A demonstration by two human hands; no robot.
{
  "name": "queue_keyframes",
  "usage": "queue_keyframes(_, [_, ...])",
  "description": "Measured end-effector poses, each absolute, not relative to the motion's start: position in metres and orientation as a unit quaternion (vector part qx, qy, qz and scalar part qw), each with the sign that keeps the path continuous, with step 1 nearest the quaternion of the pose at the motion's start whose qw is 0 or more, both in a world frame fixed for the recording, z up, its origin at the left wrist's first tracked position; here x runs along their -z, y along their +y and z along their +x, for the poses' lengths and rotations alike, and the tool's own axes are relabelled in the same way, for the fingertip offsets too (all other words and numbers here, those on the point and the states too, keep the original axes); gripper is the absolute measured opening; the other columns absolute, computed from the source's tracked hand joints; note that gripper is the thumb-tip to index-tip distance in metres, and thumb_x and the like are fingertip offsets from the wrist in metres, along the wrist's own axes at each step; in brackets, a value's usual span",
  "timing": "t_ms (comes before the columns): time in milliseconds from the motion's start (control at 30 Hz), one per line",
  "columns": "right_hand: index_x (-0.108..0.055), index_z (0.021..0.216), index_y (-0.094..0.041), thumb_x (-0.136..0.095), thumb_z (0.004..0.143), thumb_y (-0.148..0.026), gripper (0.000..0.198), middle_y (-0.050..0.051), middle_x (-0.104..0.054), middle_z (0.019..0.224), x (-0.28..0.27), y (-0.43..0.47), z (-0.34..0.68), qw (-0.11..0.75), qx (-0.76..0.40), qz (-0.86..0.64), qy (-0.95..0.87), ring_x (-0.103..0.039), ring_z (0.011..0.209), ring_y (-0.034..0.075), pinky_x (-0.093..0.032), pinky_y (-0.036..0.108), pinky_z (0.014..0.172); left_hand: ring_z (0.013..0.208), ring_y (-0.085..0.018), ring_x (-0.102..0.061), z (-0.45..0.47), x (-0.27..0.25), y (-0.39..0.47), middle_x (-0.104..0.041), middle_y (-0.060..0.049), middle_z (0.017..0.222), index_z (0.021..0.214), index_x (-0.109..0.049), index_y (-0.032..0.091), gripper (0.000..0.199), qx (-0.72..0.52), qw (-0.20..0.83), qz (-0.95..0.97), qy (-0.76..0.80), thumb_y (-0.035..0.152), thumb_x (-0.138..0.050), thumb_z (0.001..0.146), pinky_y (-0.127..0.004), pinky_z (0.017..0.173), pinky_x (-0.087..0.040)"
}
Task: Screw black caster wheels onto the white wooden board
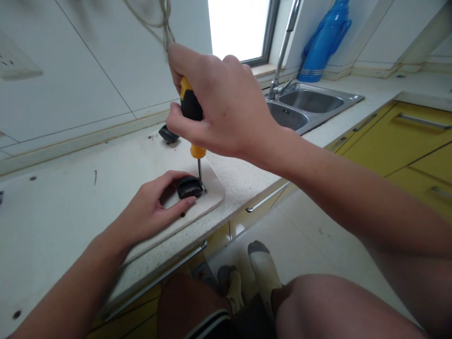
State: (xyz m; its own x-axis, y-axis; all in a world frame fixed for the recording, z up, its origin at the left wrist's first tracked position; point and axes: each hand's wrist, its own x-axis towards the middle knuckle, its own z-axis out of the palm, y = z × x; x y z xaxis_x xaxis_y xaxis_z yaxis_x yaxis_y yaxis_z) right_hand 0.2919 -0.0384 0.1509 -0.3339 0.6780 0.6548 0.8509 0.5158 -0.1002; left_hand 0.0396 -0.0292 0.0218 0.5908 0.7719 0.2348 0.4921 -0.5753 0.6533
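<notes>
1. Over on my left, a white board [70, 207] lies on the table [243, 181].
2. The left hand [153, 195] grips a black wheel [189, 188] near the board's corner.
3. A second wheel [168, 134] sits farther back.
4. A screwdriver [198, 150], tip at the black wheel's metal plate, fills the curled right hand [226, 106].
5. Beyond: sink [355, 98], blue flask [323, 44].

The right hand [226, 110] curls closed above the left hand [148, 205] (curved, pinching).
</notes>
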Motion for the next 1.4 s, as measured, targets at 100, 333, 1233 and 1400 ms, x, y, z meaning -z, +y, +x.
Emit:
queue_keyframes(100, [-0.054, 0.109, -0.027, -0.057, 0.098, -0.038, 0.015, 0.006, -0.077, 0.103, -0.145, -0.033, 0.289, 0.367, 0.16, -0.482, -0.779, -0.058, 0.08, 0.024, -0.024, 0.04, 0.067, 0.107, -0.032, -0.081, 0.04, -0.021, -0.029, -0.085, -0.01, 0.124, 0.14, -0.072, 0.028, 0.049, -0.265, 0.269, 0.849, 0.369, 0.054, -0.082, 0.1, -0.051, 0.097, -0.067])
queue_keyframes(333, [-0.044, 0.096, -0.027, -0.06, 0.093, -0.039, 0.02, 0.008, -0.07, 0.094, -0.137, -0.024, 0.292, 0.396, 0.167, -0.508, -0.746, -0.037, 0.069, 0.022, -0.018, 0.04, 0.068, 0.104, -0.03, -0.081, 0.039, -0.017, -0.028, -0.083, -0.011, 0.125, 0.143, -0.069, 0.027, 0.048, -0.27, 0.276, 0.85, 0.359, 0.048, -0.082, 0.101, -0.05, 0.099, -0.066])
queue_keyframes(1233, [-0.044, 0.095, -0.028, -0.063, 0.08, -0.018, 0.026, 0.002, -0.06, 0.094, -0.166, -0.047, 0.292, 0.338, -0.037, -0.326, -0.882, -0.047, 0.081, 0.021, -0.03, 0.04, 0.075, 0.108, -0.03, -0.08, 0.043, -0.023, -0.03, -0.083, -0.012, 0.125, 0.14, -0.071, 0.025, 0.046, -0.282, 0.283, 0.845, 0.355, 0.046, -0.082, 0.101, -0.049, 0.098, -0.066])
queue_keyframes(1400, [-0.036, 0.089, -0.029, -0.065, 0.079, -0.021, 0.032, 0.001, -0.058, 0.088, -0.165, -0.054, 0.28, 0.344, -0.081, -0.301, -0.885, -0.053, 0.082, 0.022, -0.028, 0.039, 0.072, 0.107, -0.03, -0.08, 0.043, -0.023, -0.03, -0.084, -0.011, 0.124, 0.136, -0.072, 0.025, 0.045, -0.283, 0.278, 0.844, 0.362, 0.049, -0.083, 0.1, -0.049, 0.094, -0.067])
